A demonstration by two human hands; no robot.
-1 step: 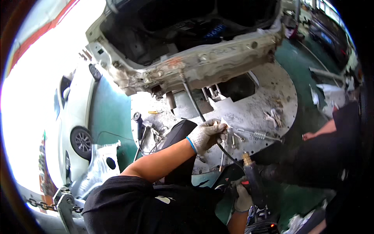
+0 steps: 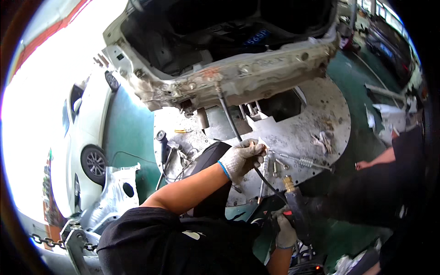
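Note:
My left hand (image 2: 240, 161), in a knitted glove, pinches a small pale and copper-coloured piece, too small to name. A dark cable (image 2: 229, 118) runs from the bare metal rear panel (image 2: 256, 75) of a car down to this hand and on past it toward the right. Lower right, my gloved right hand (image 2: 286, 233) is wrapped round a black gun-shaped tool (image 2: 298, 208) with a brass tip (image 2: 288, 183) and a red trigger. The tip points up, apart from the panel. Part of the right hand's grip is hidden behind the tool.
A round metal plate (image 2: 330, 105) lies beneath the car, carrying bolts, a slide hammer (image 2: 305, 161), a grinder (image 2: 162, 143) and gloves (image 2: 323, 141). A person's arm (image 2: 376, 159) reaches in at right. A white car (image 2: 89, 123) stands left, with a cut body panel (image 2: 121, 188) nearby.
The view has shifted very slightly. Both hands keep the same holds.

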